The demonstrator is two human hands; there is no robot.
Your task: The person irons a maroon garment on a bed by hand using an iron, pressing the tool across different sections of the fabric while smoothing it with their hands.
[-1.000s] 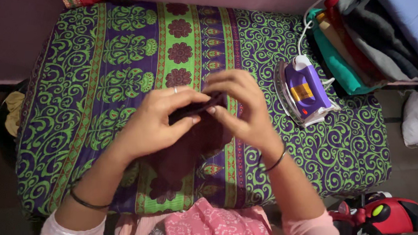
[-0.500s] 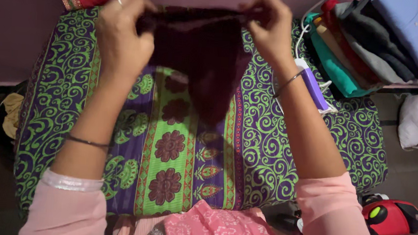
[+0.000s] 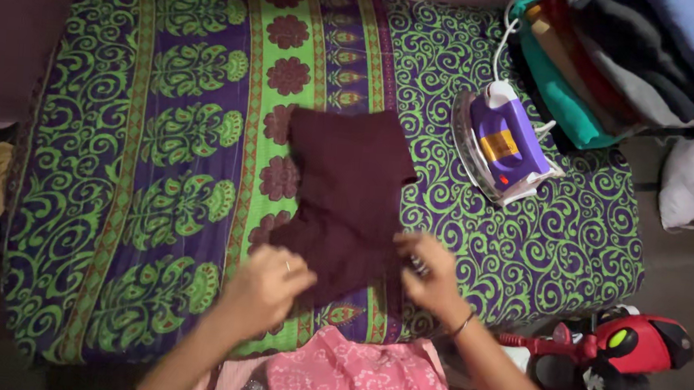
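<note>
- Head view: a dark maroon garment (image 3: pixel 346 203) is seen spread flat on the green-and-purple patterned cloth (image 3: pixel 162 166) covering the table, its long axis running away from the person.
- Its near edge is pinched by the left hand (image 3: pixel 263 287) and the right hand (image 3: pixel 431 278), each grip closed on fabric.
- A purple iron (image 3: pixel 505 149) is stood to the right, beside stacked folded clothes (image 3: pixel 616 67).

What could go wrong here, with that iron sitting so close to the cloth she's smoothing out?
1. The purple and white electric iron rests on the patterned green and purple cover near the dark maroon cloth; if hot, it might scorch the cover.
2. Its white cord loops toward the stack of folded clothes; a snag could drag the iron.
3. The right hand works nearest the iron.
</note>
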